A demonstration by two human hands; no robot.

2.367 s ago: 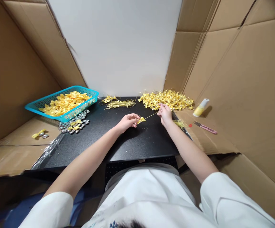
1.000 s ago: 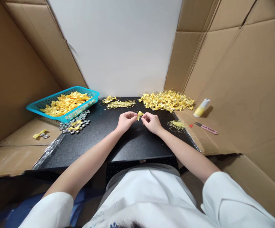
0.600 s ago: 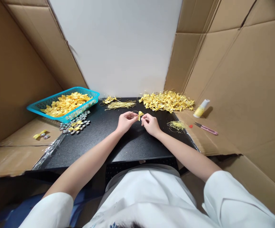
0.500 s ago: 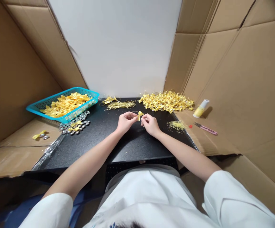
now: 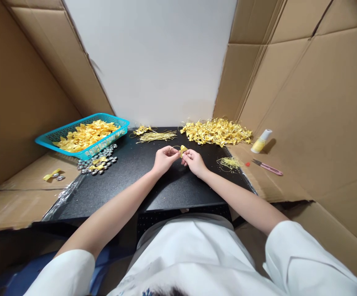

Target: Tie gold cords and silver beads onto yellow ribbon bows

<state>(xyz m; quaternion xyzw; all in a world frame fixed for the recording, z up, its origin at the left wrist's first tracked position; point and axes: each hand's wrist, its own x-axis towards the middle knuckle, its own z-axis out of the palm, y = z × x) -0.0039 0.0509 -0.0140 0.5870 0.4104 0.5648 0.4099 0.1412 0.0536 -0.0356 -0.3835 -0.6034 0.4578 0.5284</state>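
Note:
Over the middle of the black table (image 5: pixel 116 193), a small yellow ribbon bow (image 5: pixel 183 149) is pinched between my two hands. My left hand (image 5: pixel 165 159) is closed on the bow's left side, and a thin yellow cord loop arches above its fingers. From the other side, the fingertips of my right hand (image 5: pixel 194 162) press together on the bow's right edge. Fingers hide the bow's lower part and whatever may be at its back. Beyond the hands lies a bundle of cut yellow cords (image 5: pixel 156 136), and several bows with cords (image 5: pixel 141 130) rest beside it.
At left, a turquoise basket (image 5: pixel 44 142) holds yellow bows, with silver bells (image 5: pixel 104 165) in front. A heap of corded bows (image 5: pixel 217 131) lies back right. Cord scraps (image 5: pixel 229 163), pink-handled snips (image 5: pixel 270 168) and a thread cone (image 5: pixel 261 142) are at right. Cardboard walls (image 5: pixel 326 102) enclose both sides.
The right fingertips have moved slightly left, closer against the bow. The bow has turned a little, and both hands stay in nearly the same place.

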